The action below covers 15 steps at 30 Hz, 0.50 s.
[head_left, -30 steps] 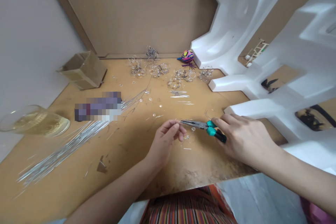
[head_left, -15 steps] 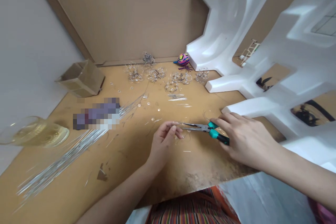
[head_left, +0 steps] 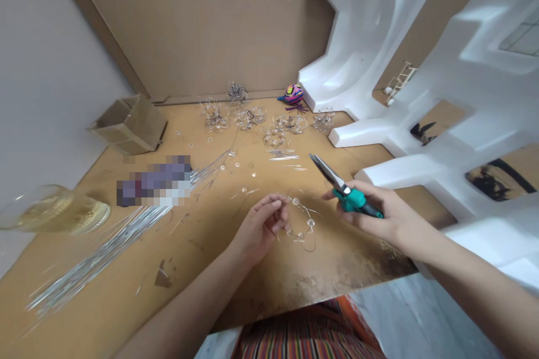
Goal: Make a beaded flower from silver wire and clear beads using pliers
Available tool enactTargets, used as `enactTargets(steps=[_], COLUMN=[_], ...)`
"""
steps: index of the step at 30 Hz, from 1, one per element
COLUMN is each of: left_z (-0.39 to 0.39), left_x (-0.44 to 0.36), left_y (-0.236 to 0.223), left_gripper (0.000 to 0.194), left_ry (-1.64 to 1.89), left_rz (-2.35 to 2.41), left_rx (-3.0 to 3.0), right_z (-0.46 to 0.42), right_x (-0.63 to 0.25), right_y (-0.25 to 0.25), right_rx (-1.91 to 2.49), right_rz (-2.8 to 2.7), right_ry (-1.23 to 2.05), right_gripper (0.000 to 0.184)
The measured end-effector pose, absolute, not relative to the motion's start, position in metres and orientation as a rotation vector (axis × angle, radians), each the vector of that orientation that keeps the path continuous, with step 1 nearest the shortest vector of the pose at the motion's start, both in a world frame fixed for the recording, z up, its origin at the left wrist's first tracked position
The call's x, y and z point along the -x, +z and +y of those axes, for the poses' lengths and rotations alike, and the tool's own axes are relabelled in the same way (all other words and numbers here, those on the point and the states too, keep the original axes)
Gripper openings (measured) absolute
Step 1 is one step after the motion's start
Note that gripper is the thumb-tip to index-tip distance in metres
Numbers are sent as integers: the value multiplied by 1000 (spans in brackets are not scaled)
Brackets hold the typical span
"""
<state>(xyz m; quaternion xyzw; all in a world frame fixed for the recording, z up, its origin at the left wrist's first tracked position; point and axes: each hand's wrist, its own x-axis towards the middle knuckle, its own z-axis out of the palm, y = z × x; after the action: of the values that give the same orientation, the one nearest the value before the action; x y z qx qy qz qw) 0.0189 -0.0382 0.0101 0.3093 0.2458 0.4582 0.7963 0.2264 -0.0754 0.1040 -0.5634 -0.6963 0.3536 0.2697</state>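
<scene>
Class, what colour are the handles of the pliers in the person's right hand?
Teal-green, on the pliers in the right hand; head view.

Bare forearms, no sleeves; striped multicolour garment [head_left: 303,331] at lap.

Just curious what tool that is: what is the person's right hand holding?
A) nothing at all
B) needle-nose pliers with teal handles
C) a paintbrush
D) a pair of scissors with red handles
B: the right hand grips needle-nose pliers by their teal handles, tips pointing up and away, apart from the beaded wire loop pinched in the left hand.
</scene>
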Motion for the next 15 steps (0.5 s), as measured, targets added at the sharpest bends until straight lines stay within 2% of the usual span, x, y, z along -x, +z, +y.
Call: enactTargets(steps=[8, 15], left_z=[-37, -39], left_x=[-18, -20], left_y=[10, 6], left_gripper=[12, 12], left_ry=[888, 855], left_rz=[515, 588], left_rx=[-584, -734], right_z=[-65, -57], right_x=[-207, -201], right_y=[104, 106], right_rx=[1373, 1297], right_rz=[-1846, -1866], right_ry=[1193, 1266], right_gripper=[27, 28])
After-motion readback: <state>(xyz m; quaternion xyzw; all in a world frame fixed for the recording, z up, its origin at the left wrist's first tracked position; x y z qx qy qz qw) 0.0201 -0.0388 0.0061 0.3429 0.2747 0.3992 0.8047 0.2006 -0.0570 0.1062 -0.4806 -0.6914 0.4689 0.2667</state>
